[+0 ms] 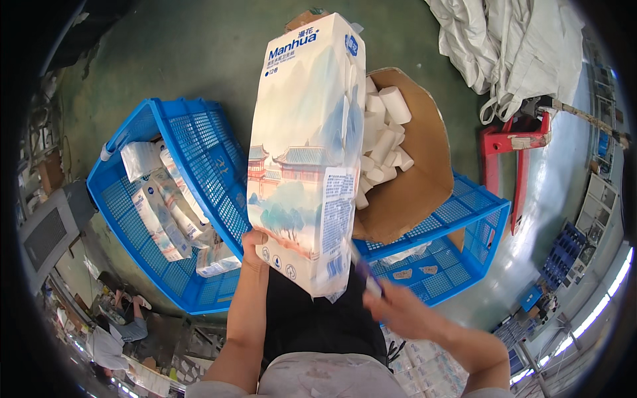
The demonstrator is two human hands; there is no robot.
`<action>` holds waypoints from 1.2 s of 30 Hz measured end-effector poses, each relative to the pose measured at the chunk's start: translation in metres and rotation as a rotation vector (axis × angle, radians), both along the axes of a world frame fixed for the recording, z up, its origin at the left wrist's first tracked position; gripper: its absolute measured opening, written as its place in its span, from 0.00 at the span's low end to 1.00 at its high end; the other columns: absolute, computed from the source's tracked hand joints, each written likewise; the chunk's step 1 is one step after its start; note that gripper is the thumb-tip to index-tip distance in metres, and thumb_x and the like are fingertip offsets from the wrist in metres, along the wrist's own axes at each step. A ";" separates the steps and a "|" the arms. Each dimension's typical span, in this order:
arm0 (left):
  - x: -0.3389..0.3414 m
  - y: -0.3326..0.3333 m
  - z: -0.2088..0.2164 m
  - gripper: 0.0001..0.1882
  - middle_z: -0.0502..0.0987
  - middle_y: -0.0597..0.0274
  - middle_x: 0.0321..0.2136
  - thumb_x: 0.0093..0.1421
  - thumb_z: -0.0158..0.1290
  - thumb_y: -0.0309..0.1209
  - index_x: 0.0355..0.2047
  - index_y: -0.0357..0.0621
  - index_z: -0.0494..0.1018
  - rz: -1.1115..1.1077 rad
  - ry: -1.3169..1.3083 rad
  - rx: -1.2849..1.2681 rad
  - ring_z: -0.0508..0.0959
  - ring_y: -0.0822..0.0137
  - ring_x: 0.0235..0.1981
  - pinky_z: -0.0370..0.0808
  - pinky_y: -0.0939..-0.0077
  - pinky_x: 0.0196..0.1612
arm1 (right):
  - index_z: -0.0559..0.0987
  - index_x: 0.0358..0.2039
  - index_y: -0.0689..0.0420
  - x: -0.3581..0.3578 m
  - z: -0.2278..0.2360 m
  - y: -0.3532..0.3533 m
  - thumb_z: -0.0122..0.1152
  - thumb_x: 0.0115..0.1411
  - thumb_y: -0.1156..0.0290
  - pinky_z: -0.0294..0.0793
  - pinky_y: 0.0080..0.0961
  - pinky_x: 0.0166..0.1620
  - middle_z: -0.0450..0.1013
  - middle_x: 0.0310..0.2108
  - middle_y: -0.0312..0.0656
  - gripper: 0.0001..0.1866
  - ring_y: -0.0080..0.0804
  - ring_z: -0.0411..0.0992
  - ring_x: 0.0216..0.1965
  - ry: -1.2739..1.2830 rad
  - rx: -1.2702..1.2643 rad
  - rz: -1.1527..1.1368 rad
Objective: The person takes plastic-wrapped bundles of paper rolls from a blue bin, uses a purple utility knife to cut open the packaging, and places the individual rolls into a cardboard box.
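Observation:
A tall plastic-wrapped pack of toilet paper [298, 132], pale with a printed landscape of mountains, trees and pavilions, stands tilted in front of me. My left hand [255, 249] is closed on its lower left corner, thumb on the front face. My right hand [405, 308] is closed round a slim purple tool [365, 273] with a pale end; motion blurs it, and its kind is unclear. The tool is close to the pack's lower right edge; whether they touch I cannot tell. Behind the pack, white paper rolls [383, 142] lie loose in a large brown cardboard box [424, 159].
To the left, a blue mesh crate [206, 139] holds several similar packs [159, 219]. Another blue crate [474, 265] sits under the box at right. Beyond are a red pallet jack [511, 142] and white sacks [511, 53]. Another person [126, 328] is at far lower left.

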State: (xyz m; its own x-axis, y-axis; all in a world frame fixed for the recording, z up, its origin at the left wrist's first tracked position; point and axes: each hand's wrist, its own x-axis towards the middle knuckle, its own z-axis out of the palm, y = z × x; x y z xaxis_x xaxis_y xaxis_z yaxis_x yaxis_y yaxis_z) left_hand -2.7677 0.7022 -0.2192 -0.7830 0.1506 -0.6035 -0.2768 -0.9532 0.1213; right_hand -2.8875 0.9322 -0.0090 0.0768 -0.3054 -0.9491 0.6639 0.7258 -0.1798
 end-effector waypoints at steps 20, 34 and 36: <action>0.105 0.030 -0.044 0.29 0.74 0.41 0.33 0.34 0.44 0.30 0.39 0.25 0.68 -0.294 -0.427 -0.028 0.75 0.49 0.33 0.72 0.62 0.41 | 0.65 0.49 0.66 -0.036 -0.206 -0.013 0.54 0.43 0.70 0.68 0.31 0.43 0.71 0.36 0.57 0.30 0.48 0.70 0.40 0.869 0.323 -0.549; -0.123 0.064 0.018 0.40 0.61 0.41 0.51 0.42 0.52 0.24 0.58 0.38 0.49 -0.931 0.177 -1.886 0.63 0.45 0.51 0.62 0.64 0.52 | 0.72 0.36 0.64 0.021 -0.238 -0.013 0.52 0.47 0.79 0.68 0.30 0.33 0.72 0.25 0.52 0.13 0.46 0.71 0.27 0.999 0.163 -0.567; -0.139 0.065 0.009 0.40 0.61 0.39 0.50 0.42 0.50 0.23 0.57 0.38 0.49 -0.950 0.161 -1.911 0.65 0.42 0.49 0.65 0.62 0.50 | 0.72 0.36 0.65 0.024 -0.231 -0.016 0.53 0.47 0.79 0.67 0.29 0.31 0.71 0.23 0.49 0.13 0.39 0.70 0.24 1.005 0.171 -0.513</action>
State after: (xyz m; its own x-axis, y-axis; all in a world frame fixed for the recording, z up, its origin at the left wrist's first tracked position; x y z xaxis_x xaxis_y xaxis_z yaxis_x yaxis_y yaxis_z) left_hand -2.9069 0.7677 -0.2105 -0.9044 -0.1289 -0.4067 -0.3666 0.7224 0.5863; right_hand -2.8630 0.9157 -0.2398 -0.8379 0.0578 -0.5428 0.5010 0.4763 -0.7226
